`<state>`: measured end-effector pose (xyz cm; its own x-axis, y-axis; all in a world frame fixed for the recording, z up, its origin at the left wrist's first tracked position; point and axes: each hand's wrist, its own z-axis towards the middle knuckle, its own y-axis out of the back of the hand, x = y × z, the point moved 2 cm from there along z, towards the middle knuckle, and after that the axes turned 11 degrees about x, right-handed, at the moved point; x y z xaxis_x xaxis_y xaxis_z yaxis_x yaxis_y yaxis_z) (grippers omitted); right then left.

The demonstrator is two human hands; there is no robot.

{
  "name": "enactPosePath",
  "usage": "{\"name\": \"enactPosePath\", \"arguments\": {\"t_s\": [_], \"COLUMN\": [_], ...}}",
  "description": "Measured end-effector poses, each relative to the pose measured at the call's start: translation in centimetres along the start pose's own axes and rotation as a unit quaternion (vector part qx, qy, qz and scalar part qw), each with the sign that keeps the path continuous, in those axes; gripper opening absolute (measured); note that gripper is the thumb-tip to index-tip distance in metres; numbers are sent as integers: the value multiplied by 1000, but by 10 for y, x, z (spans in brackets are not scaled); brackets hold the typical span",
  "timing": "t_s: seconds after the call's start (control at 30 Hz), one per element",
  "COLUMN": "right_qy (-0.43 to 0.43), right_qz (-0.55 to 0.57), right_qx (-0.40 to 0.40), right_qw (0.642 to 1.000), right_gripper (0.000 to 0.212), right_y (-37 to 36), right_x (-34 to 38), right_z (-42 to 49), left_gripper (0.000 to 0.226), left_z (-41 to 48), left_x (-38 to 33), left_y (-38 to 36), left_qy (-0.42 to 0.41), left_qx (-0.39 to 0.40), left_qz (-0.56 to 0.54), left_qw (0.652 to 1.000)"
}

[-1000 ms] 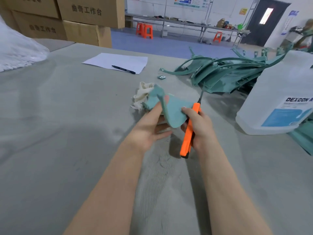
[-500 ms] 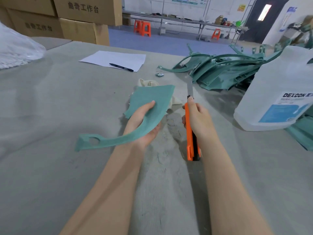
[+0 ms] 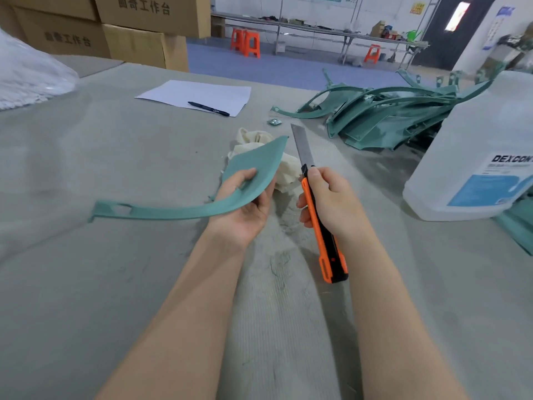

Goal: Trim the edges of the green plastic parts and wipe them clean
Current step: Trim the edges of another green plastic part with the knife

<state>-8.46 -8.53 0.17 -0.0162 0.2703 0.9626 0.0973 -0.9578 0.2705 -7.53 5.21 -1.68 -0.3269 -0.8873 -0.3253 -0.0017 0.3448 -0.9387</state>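
- Head camera: a grey cloth-covered table [image 3: 86, 284] fills the view, with both bare forearms reaching in from the bottom
- The left hand [image 3: 245, 203] grips the wide end of a green plastic part [image 3: 253, 166], thumb on top and fingers curled underneath
- The part is held above the middle of the table; its narrow strip, with a hole near the tip, curves out to the left, and whether that tip touches the table cannot be told
- The right hand [image 3: 331, 200] is closed round an orange and black knife [image 3: 326, 241], thumb lying along the handle near the blade
- The steel blade [image 3: 301, 145] is pushed well out and points away from the person, just beside the far corner of the part with a narrow gap between them
- A cream rag [image 3: 288, 168] lies bunched on the table behind the part and the knife
- A pile of green parts [image 3: 389, 116] sits further back on the right, with a small green scrap [image 3: 274, 121] near its left end
- A large white jug [image 3: 476, 157] with a blue label stands at the right edge
- A sheet of paper [image 3: 199, 95] with a pen [image 3: 209, 108] on it lies at the far side
- Cardboard boxes [image 3: 144, 33] are stacked behind the table on the left
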Motion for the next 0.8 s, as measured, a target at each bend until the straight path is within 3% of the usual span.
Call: {"name": "enactPosePath", "arguments": {"t_s": [0.43, 0.8], "right_qy": [23, 29], "right_qz": [-23, -11], "right_qx": [-26, 2], "right_qw": [999, 1000], "right_gripper": [30, 34], "right_y": [-3, -5], "right_x": [-2, -2], "right_z": [1, 0], "left_gripper": [27, 29], "left_z": [-2, -7], "left_x": [-2, -1], "left_y": [-2, -5], "left_qy": [19, 26], "left_qx": [26, 40], "left_qz": [-32, -63], "left_qw": [999, 997]}}
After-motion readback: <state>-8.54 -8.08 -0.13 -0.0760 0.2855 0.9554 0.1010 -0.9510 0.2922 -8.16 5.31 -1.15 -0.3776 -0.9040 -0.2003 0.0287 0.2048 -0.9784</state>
